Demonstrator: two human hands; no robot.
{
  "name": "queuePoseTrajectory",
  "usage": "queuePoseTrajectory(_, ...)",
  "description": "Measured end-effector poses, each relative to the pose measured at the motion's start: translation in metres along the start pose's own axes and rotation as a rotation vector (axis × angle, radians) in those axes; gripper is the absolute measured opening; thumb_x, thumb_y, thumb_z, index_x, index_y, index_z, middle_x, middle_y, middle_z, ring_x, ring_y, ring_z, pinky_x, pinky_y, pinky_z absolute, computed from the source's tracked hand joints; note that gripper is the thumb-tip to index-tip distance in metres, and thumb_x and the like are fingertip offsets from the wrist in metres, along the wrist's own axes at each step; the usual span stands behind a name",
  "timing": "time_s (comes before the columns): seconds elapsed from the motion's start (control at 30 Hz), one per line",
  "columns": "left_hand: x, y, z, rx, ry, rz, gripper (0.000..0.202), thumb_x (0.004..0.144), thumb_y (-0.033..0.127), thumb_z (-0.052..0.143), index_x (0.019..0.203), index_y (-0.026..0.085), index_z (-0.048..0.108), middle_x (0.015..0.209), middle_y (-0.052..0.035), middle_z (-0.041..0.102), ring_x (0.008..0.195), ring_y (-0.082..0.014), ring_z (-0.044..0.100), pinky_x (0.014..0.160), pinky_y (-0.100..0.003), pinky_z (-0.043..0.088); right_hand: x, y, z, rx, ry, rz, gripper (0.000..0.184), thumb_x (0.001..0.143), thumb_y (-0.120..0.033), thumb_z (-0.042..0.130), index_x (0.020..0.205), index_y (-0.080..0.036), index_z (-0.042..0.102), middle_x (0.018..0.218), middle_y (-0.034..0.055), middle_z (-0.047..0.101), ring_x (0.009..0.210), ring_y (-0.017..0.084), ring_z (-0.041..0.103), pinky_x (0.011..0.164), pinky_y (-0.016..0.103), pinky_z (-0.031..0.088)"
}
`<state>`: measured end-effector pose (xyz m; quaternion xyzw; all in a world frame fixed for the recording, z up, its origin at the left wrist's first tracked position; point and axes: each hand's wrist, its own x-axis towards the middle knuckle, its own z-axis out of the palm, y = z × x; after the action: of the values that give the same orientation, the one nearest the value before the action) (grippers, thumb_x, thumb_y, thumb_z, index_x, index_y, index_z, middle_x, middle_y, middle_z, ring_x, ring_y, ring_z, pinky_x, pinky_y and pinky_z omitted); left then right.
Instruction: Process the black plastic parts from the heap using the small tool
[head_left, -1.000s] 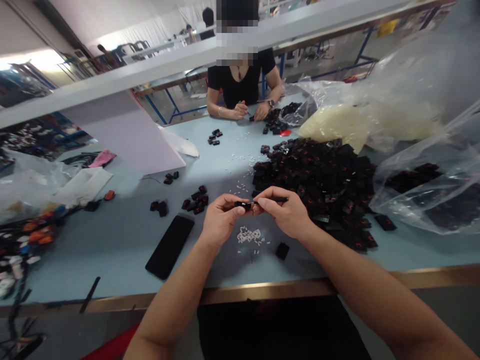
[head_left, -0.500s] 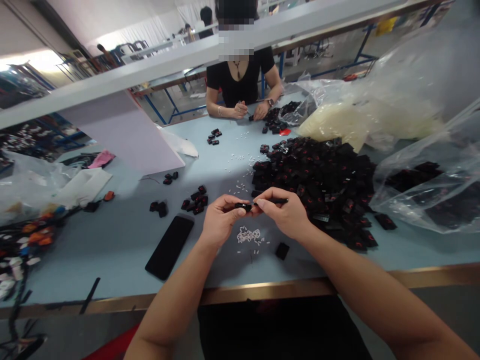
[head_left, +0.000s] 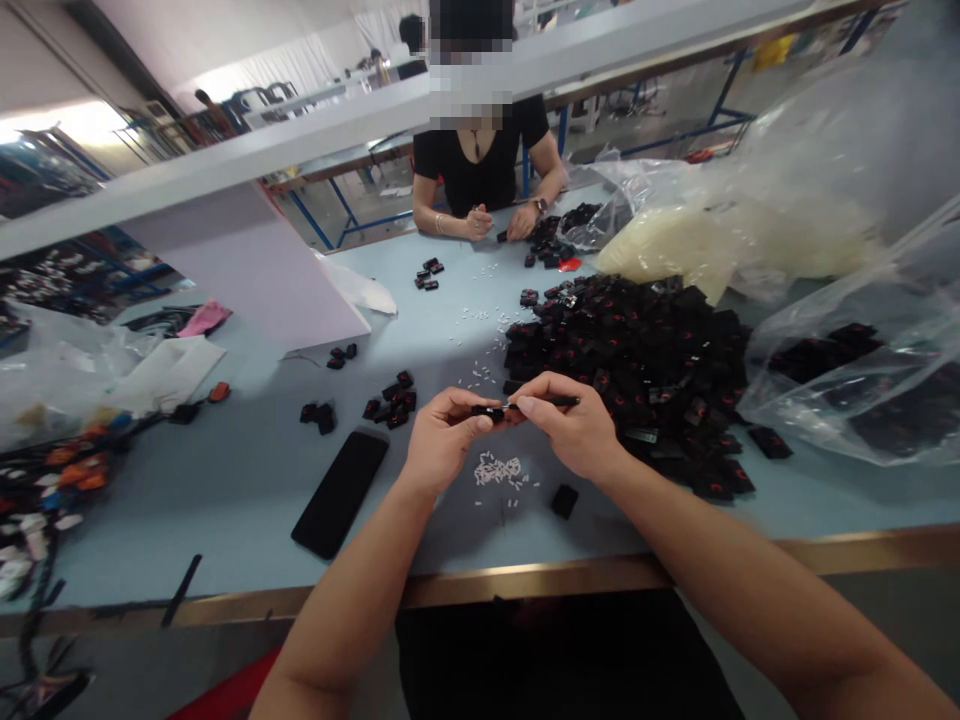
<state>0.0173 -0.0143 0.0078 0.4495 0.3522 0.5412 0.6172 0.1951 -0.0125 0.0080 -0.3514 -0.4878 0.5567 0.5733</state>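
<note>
Currently L hand (head_left: pixel 442 440) pinches small blk part (head_left: pixel 488 412), R hand (head_left: pixel 570 432) gripping thin blk tool (head_left: pixel 553 401), tip at part

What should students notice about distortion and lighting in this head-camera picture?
In the head view, wide-angle distortion bends the white shelf and stretches the right arm toward the corner; glare from the window washes out the upper left; the black pile loses detail in its darkness.
</note>
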Motion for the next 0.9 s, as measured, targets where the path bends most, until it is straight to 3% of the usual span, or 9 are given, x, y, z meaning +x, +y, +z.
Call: queuePoseTrajectory(0.9, -0.001, -0.003, -0.003, 0.064, 0.045, -0.031, 0.028, 0.060, 0.025, 0.091, 0.079, 0.018, 0.070, 0.087, -0.0042, 0.078, 0.081, -0.0207, 0.074, 0.079, -0.040, 0.063, -0.001, -0.011, 0.005, -0.168, 0.034, 0.064, 0.013, 0.074, -0.031, 0.069, 0.070, -0.020, 0.069, 0.067, 0.0017, 0.068, 0.063, 0.015, 0.062, 0.061, 0.030, 0.051)
